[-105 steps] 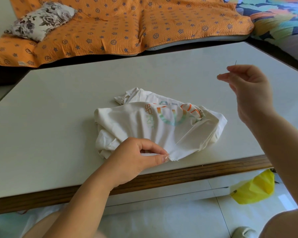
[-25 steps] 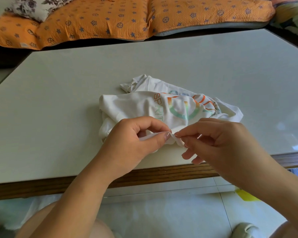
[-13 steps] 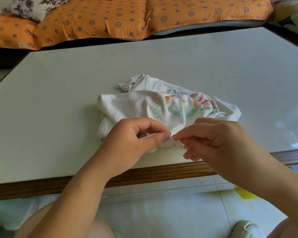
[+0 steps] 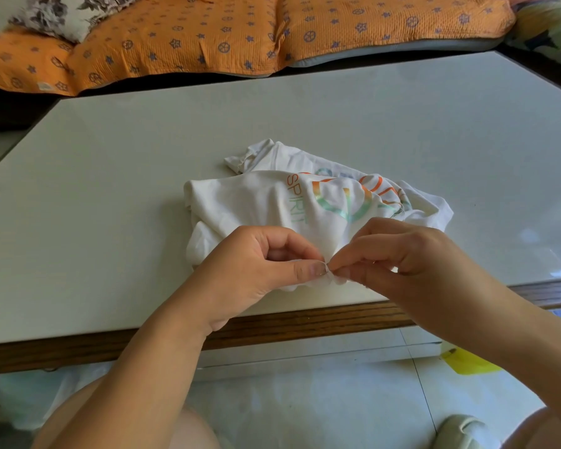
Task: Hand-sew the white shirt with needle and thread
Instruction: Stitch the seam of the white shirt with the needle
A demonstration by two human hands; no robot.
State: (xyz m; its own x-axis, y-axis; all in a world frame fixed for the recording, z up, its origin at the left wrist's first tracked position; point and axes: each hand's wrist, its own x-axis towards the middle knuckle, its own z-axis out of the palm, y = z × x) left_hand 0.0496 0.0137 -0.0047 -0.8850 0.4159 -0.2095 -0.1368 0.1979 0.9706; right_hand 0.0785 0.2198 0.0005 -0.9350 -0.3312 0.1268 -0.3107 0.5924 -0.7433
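Since four seconds ago my right hand (image 4: 402,257) has dropped from the air to meet my left hand (image 4: 256,264) at the near hem of the shirt (image 4: 256,202). Both pinch the fold; the needle is too small to make out. With thumbs this close, I could prick myself, or the bunched shirt could slide off the tabletop (image 4: 110,189) edge.
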